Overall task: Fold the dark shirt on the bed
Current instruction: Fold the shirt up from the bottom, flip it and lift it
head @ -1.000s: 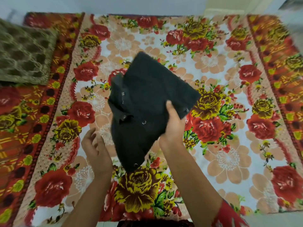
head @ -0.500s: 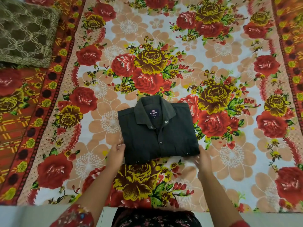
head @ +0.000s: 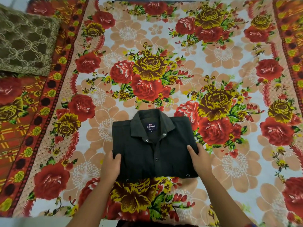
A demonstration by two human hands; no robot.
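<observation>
Two hands are in view, one on each side of one dark shirt (head: 154, 149). The left hand (head: 111, 166) grips the shirt's left edge, thumb laid on top of the cloth. The fingers curl at the edge, and their tips are hidden. The right hand (head: 200, 161) grips the right edge the same way: thumb on top, fingers wrapped round the side.

Between the two grips the shirt lies flat on the floral bedsheet (head: 229, 163), folded into a compact rectangle, front up. Five snap buttons show. Two sit at the near hem below the grips, one on the placket level with the grips, and two beyond it toward the collar. Just beyond the grips the one collar (head: 152, 118) lies spread open, with one blue label (head: 151, 126) reading ARROW inside it.

Far beyond the grips and well to the left, one olive patterned cushion (head: 27, 43) rests on the sheet's red border, well apart from the shirt.
</observation>
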